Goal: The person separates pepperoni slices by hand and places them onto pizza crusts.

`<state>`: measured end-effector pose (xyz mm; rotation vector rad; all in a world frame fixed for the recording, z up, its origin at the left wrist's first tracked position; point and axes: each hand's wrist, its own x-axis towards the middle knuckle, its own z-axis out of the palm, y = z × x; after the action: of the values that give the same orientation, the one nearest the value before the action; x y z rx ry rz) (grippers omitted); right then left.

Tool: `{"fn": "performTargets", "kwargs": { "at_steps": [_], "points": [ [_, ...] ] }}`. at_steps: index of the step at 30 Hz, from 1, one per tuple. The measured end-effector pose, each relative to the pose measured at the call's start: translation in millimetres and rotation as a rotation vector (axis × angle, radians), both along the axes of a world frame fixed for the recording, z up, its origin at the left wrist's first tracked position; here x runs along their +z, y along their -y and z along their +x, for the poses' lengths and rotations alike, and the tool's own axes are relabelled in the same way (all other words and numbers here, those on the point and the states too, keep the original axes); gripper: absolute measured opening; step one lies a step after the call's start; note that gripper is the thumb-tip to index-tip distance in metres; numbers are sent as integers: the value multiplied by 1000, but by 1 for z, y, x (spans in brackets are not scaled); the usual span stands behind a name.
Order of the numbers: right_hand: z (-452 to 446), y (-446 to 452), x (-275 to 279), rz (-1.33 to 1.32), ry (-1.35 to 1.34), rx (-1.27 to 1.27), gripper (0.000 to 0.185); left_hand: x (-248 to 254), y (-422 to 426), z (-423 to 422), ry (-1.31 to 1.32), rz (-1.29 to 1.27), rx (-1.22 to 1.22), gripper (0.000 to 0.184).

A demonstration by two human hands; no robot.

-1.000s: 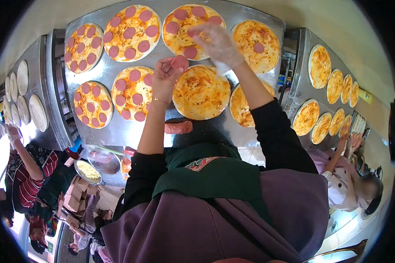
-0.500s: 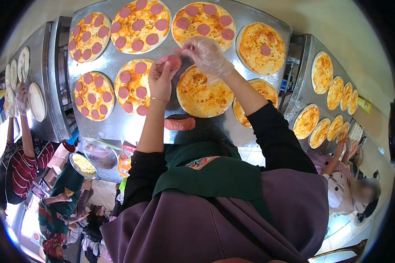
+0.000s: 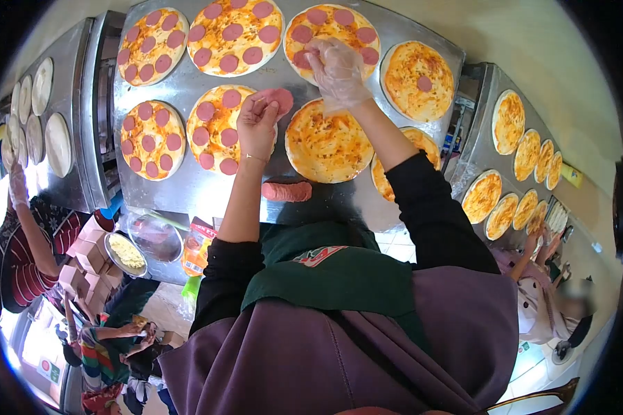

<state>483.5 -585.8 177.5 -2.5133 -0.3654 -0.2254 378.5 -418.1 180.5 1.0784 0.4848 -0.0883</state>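
My left hand (image 3: 257, 128), bare, is closed on a small stack of round pink sausage slices (image 3: 280, 101), held up beside a pizza (image 3: 221, 131) dotted with slices. My right hand (image 3: 339, 72), in a clear plastic glove, is over the lower left of another topped pizza (image 3: 356, 69). Its bunched fingertips are at the edge of a sausage slice (image 3: 302, 59) on that pizza; the hand hides part of the topping. Below the right wrist is a pizza (image 3: 329, 149) with sauce and no slices. A row of stacked sausage slices (image 3: 287, 191) lies near the table's front edge.
More pizzas with slices (image 3: 152, 45) sit at the left of the metal table (image 3: 211, 194). At right, one pizza (image 3: 417, 104) bears a single slice. Side tables hold sauced pizzas (image 3: 509, 121) and pale bases (image 3: 58, 145). Co-workers' hands (image 3: 21, 187) are at the side tables.
My right hand has moved up and right, away from my left hand, carrying a slice to the upper pizza. My left hand stays near its place with the stack.
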Motion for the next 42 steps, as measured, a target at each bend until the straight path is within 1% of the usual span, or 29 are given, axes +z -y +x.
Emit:
{"fn": "performTargets", "kwargs": {
  "at_steps": [2,3,5,6,8,11,12,13,14,15,16,17,19,21,23,25,26,27,28,30,31,33,34,36,37,38,39,40,42],
  "points": [
    [-10,0,-5,465,-143,156,18,1,1,0,11,-14,-3,20],
    [-18,-2,-5,464,-141,155,18,0,2,1,11,-24,-21,19],
    [-39,-7,3,655,-281,244,17,-4,3,1,15,-36,-43,18],
    [-47,-6,16,654,-278,241,17,-9,2,0,28,-34,-83,19],
    [-58,-4,45,305,-69,283,16,-10,4,0,43,-29,-125,20],
    [-70,2,42,254,-101,231,16,1,11,-1,24,-4,-208,19],
    [-73,4,38,256,-99,225,16,2,13,-2,-29,-19,-222,20],
    [-77,6,35,231,-44,213,16,3,15,-3,-83,-34,-237,21],
    [-79,9,32,205,11,200,15,5,17,-4,-83,-33,-242,21],
    [-81,10,33,205,13,195,15,5,19,-4,-127,-163,-200,21],
    [-83,10,35,288,44,188,12,4,21,-5,-172,-293,-158,22],
    [-84,12,36,371,78,182,8,3,23,-5,-170,-293,-163,22],
    [-86,19,33,410,49,138,8,-1,26,-7,-174,-130,-159,26],
    [-84,27,29,449,22,95,8,-7,28,-8,-150,-142,-137,26],
    [-78,34,23,476,-72,-71,6,-12,28,-9,-128,-154,-114,26],
    [-70,44,10,451,-97,-115,7,-9,30,-7,-81,-170,-104,33],
    [-65,49,4,426,-123,-155,8,-7,31,-6,-81,-170,-107,33],
    [-60,55,4,326,-202,-202,11,-4,32,-6,-70,-166,-112,33],
    [-56,60,-1,327,-203,-204,11,-2,32,-6,-61,-161,-118,34],
    [-47,66,-9,38,-74,-253,16,-3,32,-7,-66,-126,-143,34],
    [-46,68,-10,40,-75,-256,16,-5,32,-8,-71,-94,-166,34],
    [-44,72,-10,-152,-97,-287,19,-7,34,-10,-59,-79,-183,32],
    [-44,72,-8,-151,-96,-289,19,-7,34,-10,-46,-63,-196,31],
    [-46,73,-5,2,-84,-316,20,-5,38,-11,-35,-55,-197,29],
    [-49,72,-2,3,-85,-317,20,-3,40,-11,-24,-48,-196,27],
    [-52,72,1,183,-152,-246,19,-3,41,-10,-25,-48,-198,27],
    [-56,73,4,363,-216,-174,20,-4,43,-10,-45,-42,-212,22],
    [-61,72,6,361,-215,-180,20,-5,45,-8,-64,-36,-227,18],
    [-72,68,11,530,-185,31,20,-5,52,-5,-60,-40,-251,18]
  ]
}}
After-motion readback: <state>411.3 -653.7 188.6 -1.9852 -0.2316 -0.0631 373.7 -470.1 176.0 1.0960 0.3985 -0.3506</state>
